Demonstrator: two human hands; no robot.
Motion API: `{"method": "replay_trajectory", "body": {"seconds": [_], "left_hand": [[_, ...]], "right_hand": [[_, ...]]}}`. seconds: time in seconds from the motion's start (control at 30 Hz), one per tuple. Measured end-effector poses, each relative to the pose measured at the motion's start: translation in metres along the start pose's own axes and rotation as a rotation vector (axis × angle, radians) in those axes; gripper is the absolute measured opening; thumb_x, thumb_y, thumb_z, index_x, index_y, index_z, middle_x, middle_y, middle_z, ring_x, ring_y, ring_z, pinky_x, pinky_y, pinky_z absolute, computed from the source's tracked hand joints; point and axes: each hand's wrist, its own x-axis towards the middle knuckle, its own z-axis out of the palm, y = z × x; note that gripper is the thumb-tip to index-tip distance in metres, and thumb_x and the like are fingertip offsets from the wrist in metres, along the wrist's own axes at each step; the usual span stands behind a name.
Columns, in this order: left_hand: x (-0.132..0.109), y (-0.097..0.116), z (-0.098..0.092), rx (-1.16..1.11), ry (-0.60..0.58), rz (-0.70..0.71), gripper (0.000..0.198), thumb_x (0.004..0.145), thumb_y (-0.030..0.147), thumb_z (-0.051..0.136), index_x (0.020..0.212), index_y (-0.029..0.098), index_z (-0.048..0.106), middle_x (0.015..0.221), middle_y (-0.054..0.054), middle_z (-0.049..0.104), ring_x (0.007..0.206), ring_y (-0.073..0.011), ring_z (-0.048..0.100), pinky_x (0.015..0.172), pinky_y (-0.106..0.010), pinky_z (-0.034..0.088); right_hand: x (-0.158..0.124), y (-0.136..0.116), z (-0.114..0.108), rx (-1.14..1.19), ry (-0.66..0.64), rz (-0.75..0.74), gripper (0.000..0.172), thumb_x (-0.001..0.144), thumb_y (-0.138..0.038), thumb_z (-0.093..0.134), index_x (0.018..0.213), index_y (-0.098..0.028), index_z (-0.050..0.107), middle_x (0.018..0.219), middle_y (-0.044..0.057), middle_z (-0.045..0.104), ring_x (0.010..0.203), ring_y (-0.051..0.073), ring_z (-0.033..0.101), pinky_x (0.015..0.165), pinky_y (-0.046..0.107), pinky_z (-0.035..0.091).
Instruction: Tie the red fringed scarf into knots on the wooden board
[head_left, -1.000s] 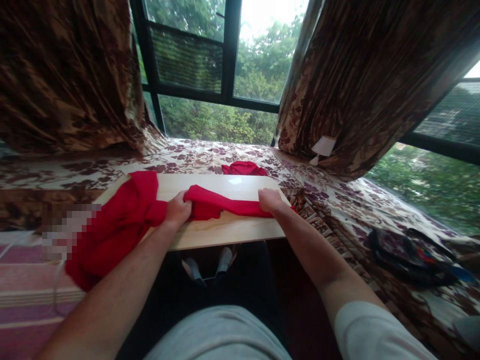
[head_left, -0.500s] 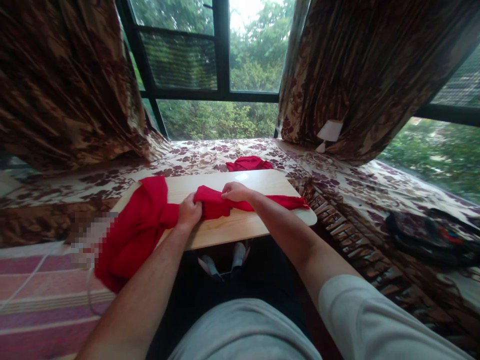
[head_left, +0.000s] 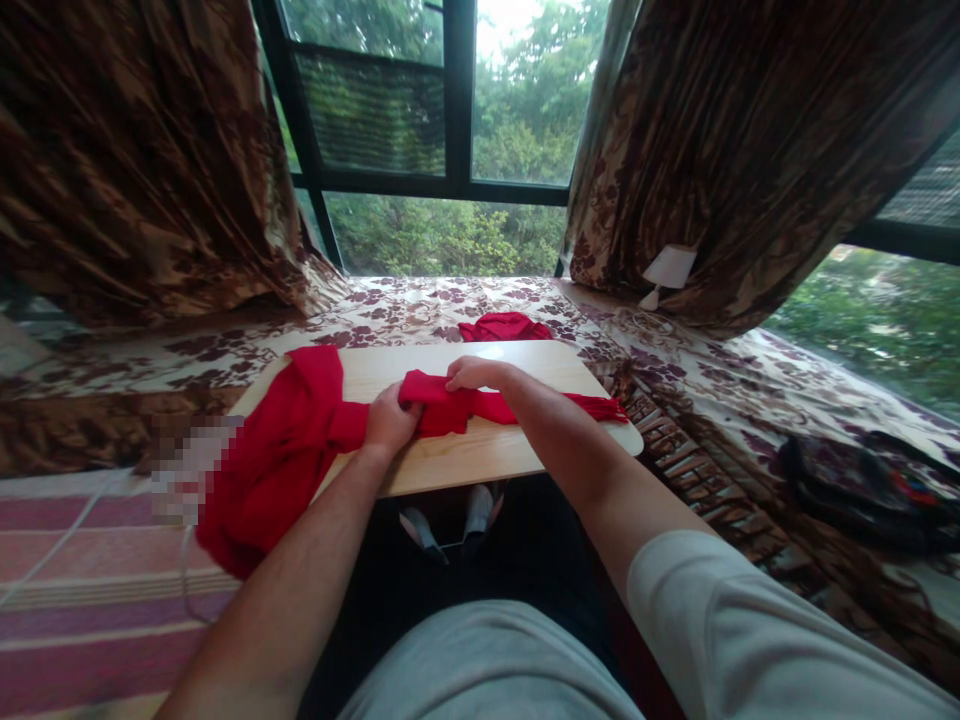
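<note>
A long red scarf [head_left: 442,405] with a fringed right end lies across a pale wooden table [head_left: 450,465]. Its middle is folded into a flat piece, while its left part spreads wide and hangs over the table's left side. My left hand [head_left: 390,420] is closed on the left edge of the folded piece, thumb against the cloth. At the upper right edge of that piece, my right hand [head_left: 476,373] pinches the fabric. Beneath my right forearm the narrow, fringed length runs on to the right.
Another bunched red cloth [head_left: 504,326] lies behind the table on a floral-covered ledge [head_left: 405,300]. A small white lamp [head_left: 670,268] stands at the back right, and a black bag [head_left: 847,485] lies at the right. Striped bedding [head_left: 75,600] is at the left.
The whole view has shifted slightly. My left hand has slid a little to the right against the folded edge; my right hand keeps its pinch on the scarf.
</note>
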Motion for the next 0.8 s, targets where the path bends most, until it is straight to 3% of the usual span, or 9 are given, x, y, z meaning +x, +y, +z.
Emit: {"method": "replay_trajectory", "body": {"seconds": [0.27,0.5,0.6,0.7,0.8], "left_hand": [[0.002,-0.004,0.002,0.012,-0.007,-0.001,0.051,0.081,0.03,0.065,0.13,0.015,0.062,0.123,-0.013,0.07,0.114,-0.0285,0.064,0.101,-0.035,0.048],[0.002,-0.004,0.005,0.007,0.005,0.022,0.052,0.081,0.028,0.065,0.131,0.014,0.062,0.125,-0.013,0.069,0.116,-0.0274,0.063,0.104,-0.035,0.046],[0.001,-0.004,0.005,0.019,-0.004,0.044,0.049,0.084,0.027,0.06,0.131,0.016,0.062,0.127,-0.011,0.068,0.119,-0.0268,0.062,0.106,-0.035,0.044],[0.0,-0.003,0.004,0.002,-0.007,0.059,0.048,0.086,0.027,0.057,0.133,0.016,0.061,0.129,-0.011,0.068,0.121,-0.0258,0.061,0.108,-0.034,0.043],[-0.001,-0.001,0.001,-0.041,-0.005,0.04,0.046,0.087,0.026,0.055,0.132,0.016,0.062,0.128,-0.01,0.069,0.119,-0.0254,0.063,0.106,-0.033,0.045]], "right_hand": [[0.004,0.006,-0.002,-0.08,0.052,0.001,0.025,0.093,-0.03,0.059,0.106,-0.013,0.072,0.085,0.003,0.071,0.06,0.01,0.053,0.054,0.02,0.037],[0.014,0.016,0.007,-0.181,0.094,0.002,0.035,0.09,-0.043,0.065,0.096,-0.01,0.077,0.089,0.01,0.074,0.078,0.018,0.065,0.071,0.024,0.045],[0.016,0.017,0.012,-0.095,0.075,-0.033,0.047,0.092,-0.054,0.059,0.106,-0.013,0.076,0.098,0.009,0.076,0.082,0.018,0.066,0.072,0.023,0.046],[0.018,0.014,0.014,0.133,0.051,-0.095,0.048,0.097,-0.054,0.052,0.118,-0.016,0.072,0.113,0.006,0.074,0.094,0.017,0.067,0.079,0.021,0.048],[0.016,0.006,0.018,0.228,0.232,-0.192,0.05,0.092,-0.047,0.062,0.133,-0.017,0.062,0.135,0.008,0.064,0.117,0.018,0.061,0.097,0.022,0.044]]}}
